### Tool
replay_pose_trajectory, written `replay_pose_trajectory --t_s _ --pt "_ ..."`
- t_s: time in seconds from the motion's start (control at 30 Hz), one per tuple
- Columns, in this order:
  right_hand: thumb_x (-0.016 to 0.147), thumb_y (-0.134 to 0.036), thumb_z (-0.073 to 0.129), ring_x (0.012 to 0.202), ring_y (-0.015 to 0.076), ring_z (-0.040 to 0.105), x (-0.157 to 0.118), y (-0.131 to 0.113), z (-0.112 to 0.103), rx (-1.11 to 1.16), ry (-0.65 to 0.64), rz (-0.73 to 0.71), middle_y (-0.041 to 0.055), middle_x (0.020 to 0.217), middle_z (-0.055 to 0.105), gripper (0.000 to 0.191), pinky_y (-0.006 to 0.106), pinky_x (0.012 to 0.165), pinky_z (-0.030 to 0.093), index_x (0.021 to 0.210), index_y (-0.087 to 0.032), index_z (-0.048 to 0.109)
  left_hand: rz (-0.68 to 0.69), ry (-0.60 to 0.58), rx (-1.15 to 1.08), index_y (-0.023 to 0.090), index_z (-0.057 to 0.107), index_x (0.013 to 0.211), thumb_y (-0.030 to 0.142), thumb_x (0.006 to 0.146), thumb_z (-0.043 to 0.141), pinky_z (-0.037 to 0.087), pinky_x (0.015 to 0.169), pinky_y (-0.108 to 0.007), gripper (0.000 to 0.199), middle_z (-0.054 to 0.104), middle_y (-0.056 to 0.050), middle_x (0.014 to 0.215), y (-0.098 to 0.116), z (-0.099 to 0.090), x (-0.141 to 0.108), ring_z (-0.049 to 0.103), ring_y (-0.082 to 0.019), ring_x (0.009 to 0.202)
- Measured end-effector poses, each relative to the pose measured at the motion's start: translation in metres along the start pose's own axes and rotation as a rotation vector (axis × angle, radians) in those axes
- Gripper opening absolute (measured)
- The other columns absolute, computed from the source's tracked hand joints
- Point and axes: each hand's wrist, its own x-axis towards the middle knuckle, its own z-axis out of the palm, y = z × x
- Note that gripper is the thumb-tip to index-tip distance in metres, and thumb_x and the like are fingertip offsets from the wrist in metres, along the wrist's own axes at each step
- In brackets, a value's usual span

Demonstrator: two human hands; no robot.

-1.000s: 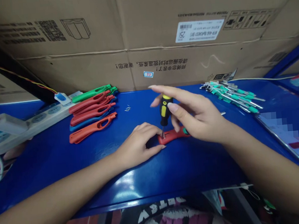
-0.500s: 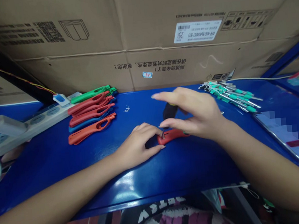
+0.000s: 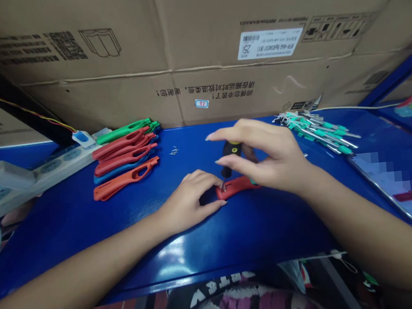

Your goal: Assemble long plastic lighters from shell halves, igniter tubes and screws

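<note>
A red plastic casing (image 3: 235, 186) lies on the blue table. My left hand (image 3: 197, 198) holds its left end between thumb and fingers. A black screwdriver with a yellow mark (image 3: 231, 151) stands tilted, its shaft reaching down to the casing's left end beside my left fingertips. Around the handle is my right hand (image 3: 267, 156), thumb and index finger spread apart; its other fingers, mostly hidden behind, seem to rest on the handle. The casing's right end passes under my right hand, where a bit of green shows.
Stacked green, red, blue and orange casings (image 3: 127, 178) lie left of a few small metal pieces (image 3: 174, 151). A white power strip (image 3: 48, 168) borders them. Metal rods with green parts (image 3: 319, 132) and a phone (image 3: 396, 188) are right. A cardboard box (image 3: 203, 39) stands behind.
My right thumb and index finger have shifted slightly up and left, showing more of the screwdriver and its yellow mark. My left hand stays on the casing.
</note>
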Motion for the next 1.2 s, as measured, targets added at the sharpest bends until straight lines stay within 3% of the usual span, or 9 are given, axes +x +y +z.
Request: replay_pose_trajectory --t_s 0.07,0.17,0.3,0.47,0.6,0.77,0.9,1.07,1.2 --pt "0.099 -0.041 0.058 0.085 0.0170 0.067 0.0000 0.0010 0.0000 -0.071 0.037 -0.003 0.0075 0.107 0.073 0.036 0.031 0.078 0.056 0.126 -0.020 0.067 0.000 -0.003 -0.003 0.022 0.061 0.108 0.033 0.092 0.070 0.044 0.097 -0.040 0.021 0.069 -0.005 0.111 0.0005 -0.0005 0.0002 0.060 -0.023 0.108" --pt "0.106 -0.032 0.039 0.087 0.0158 0.067 0.0006 0.0003 -0.0013 0.020 -0.031 0.038 0.0090 0.121 0.069 0.040 0.033 0.079 0.057 0.140 -0.022 0.057 -0.010 -0.020 -0.007 0.022 0.061 0.108 0.033 0.092 0.069 0.045 0.096 -0.040 0.021 0.069 -0.005 0.110 0.0007 -0.0009 0.0003 0.060 -0.023 0.107" --pt "0.101 -0.039 0.053 0.084 0.0170 0.067 0.0002 -0.0007 -0.0025 -0.023 -0.019 -0.005 0.0056 0.099 0.072 0.035 0.031 0.077 0.057 0.128 -0.021 0.065 -0.008 -0.009 0.001 0.023 0.061 0.108 0.032 0.091 0.070 0.044 0.097 -0.040 0.021 0.069 -0.004 0.111 -0.0003 -0.0002 0.0000 0.060 -0.023 0.108" --pt "0.107 -0.032 0.033 0.102 0.0191 0.066 -0.0016 0.0009 -0.0007 0.028 -0.102 -0.007 0.0112 0.126 0.066 0.043 0.035 0.086 0.057 0.147 -0.021 0.047 -0.011 -0.007 0.004 0.022 0.061 0.110 0.034 0.092 0.070 0.045 0.095 -0.041 0.024 0.070 -0.006 0.111 -0.0005 0.0005 0.0005 0.060 -0.024 0.107" --pt "0.102 -0.040 0.050 0.090 0.0184 0.068 -0.0023 0.0042 -0.0005 -0.016 -0.070 -0.017 0.0070 0.105 0.072 0.036 0.032 0.082 0.056 0.131 -0.021 0.061 -0.010 -0.009 -0.006 0.022 0.061 0.108 0.032 0.091 0.070 0.044 0.096 -0.040 0.021 0.069 -0.004 0.110 0.0002 -0.0003 0.0005 0.060 -0.023 0.107" --pt "0.107 -0.032 0.032 0.096 0.0173 0.068 -0.0012 0.0028 -0.0034 0.036 -0.109 0.019 0.0098 0.128 0.067 0.045 0.033 0.082 0.057 0.148 -0.023 0.046 -0.019 -0.024 -0.006 0.022 0.061 0.109 0.034 0.092 0.069 0.045 0.096 -0.040 0.022 0.069 -0.005 0.112 0.0002 -0.0009 -0.0002 0.060 -0.024 0.108" --pt "0.102 -0.042 0.051 0.083 0.0164 0.069 -0.0005 -0.0021 -0.0034 -0.073 -0.059 0.010 0.0054 0.100 0.074 0.038 0.029 0.079 0.056 0.131 -0.022 0.063 -0.013 -0.007 0.004 0.023 0.061 0.108 0.033 0.091 0.070 0.044 0.097 -0.041 0.022 0.070 -0.005 0.110 -0.0007 -0.0001 -0.0002 0.060 -0.024 0.107" --pt "0.108 -0.028 0.031 0.082 0.0137 0.068 -0.0014 -0.0031 0.0008 0.043 -0.043 0.051 0.0070 0.111 0.072 0.041 0.029 0.079 0.056 0.141 -0.021 0.054 -0.019 -0.016 -0.001 0.022 0.062 0.109 0.034 0.092 0.069 0.045 0.095 -0.040 0.023 0.069 -0.005 0.111 -0.0006 -0.0004 0.0002 0.060 -0.024 0.107" --pt "0.102 -0.038 0.052 0.085 0.0174 0.069 -0.0021 -0.0004 0.0010 -0.112 0.031 -0.009 0.0068 0.098 0.074 0.032 0.029 0.078 0.055 0.124 -0.019 0.066 -0.016 -0.014 -0.003 0.023 0.061 0.110 0.033 0.091 0.070 0.044 0.096 -0.040 0.023 0.069 -0.004 0.112 0.0007 -0.0012 -0.0001 0.060 -0.023 0.107"
